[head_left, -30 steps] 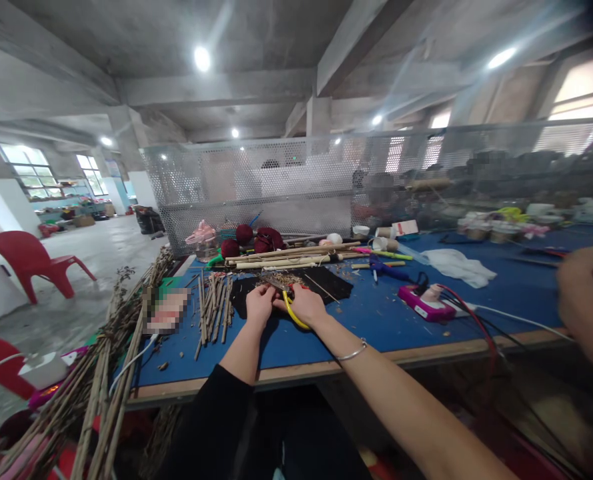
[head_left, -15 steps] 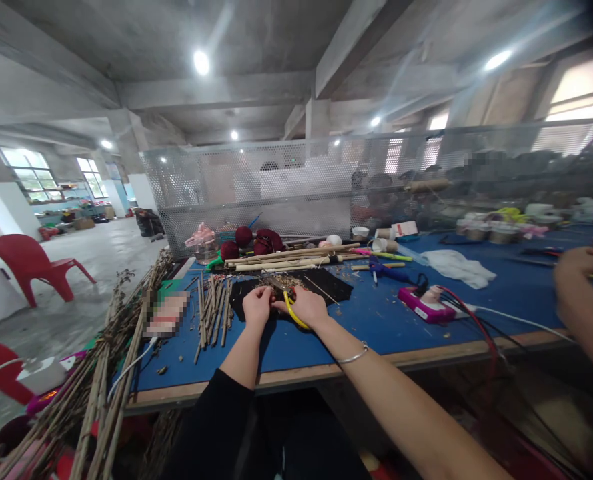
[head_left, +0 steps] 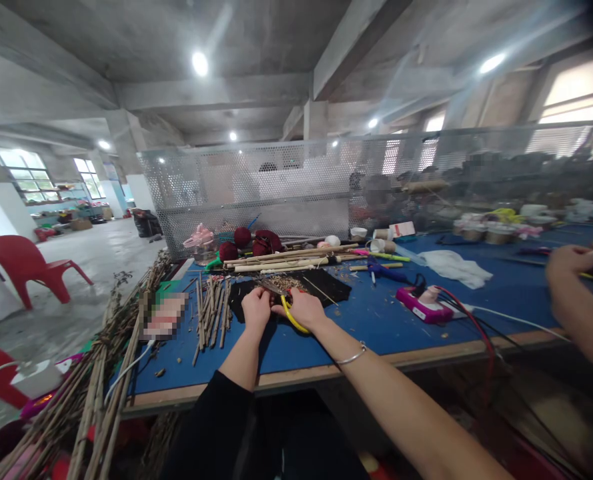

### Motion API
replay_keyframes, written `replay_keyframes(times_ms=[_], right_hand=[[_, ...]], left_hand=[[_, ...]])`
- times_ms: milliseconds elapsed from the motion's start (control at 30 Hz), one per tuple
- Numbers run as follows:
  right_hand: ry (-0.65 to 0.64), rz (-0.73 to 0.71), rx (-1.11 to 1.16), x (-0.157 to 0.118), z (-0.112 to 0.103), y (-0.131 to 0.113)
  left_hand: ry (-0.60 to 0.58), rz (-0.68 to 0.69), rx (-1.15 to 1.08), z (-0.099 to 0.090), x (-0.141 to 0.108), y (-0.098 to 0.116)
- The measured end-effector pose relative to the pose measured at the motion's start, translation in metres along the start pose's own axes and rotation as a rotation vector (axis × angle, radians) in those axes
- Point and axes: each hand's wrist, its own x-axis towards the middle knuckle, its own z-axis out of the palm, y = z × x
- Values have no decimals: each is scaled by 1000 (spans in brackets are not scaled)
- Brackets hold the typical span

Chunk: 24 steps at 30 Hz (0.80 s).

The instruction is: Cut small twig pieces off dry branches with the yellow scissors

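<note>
My right hand is wrapped round the yellow handle of a pair of scissors, whose blades point up and left toward my other hand. Close beside it, my left hand is closed in a pinch; what its fingers hold is too small to name. Both hands are over the near edge of a black cloth strewn with small brown plant clippings. Several cut dry stalks lie on the blue table just left of the cloth.
Long dry stems lean over the table's left edge by a phone. Behind the cloth are sticks, dark red yarn balls and a blue glue gun. A purple power strip and another person's hands are rightward.
The scissors' blades have swung left toward my left hand and show more clearly. Both hands stay close together. The other person's hands at the right have shifted slightly.
</note>
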Motion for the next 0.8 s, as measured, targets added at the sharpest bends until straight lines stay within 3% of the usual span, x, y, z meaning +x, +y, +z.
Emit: replay_keyframes(times_ms=[267, 433, 567, 800], right_hand=[[-41, 32, -10, 0, -4, -4], [-27, 119, -69, 6, -14, -1], [-181, 87, -209, 17, -29, -1], [-380, 125, -327, 37, -49, -22]], left_hand=[[33, 36, 90, 0, 5, -9], [113, -118, -38, -1, 9, -19], [109, -173, -88, -1, 11, -24], [92, -181, -74, 2, 10, -24]])
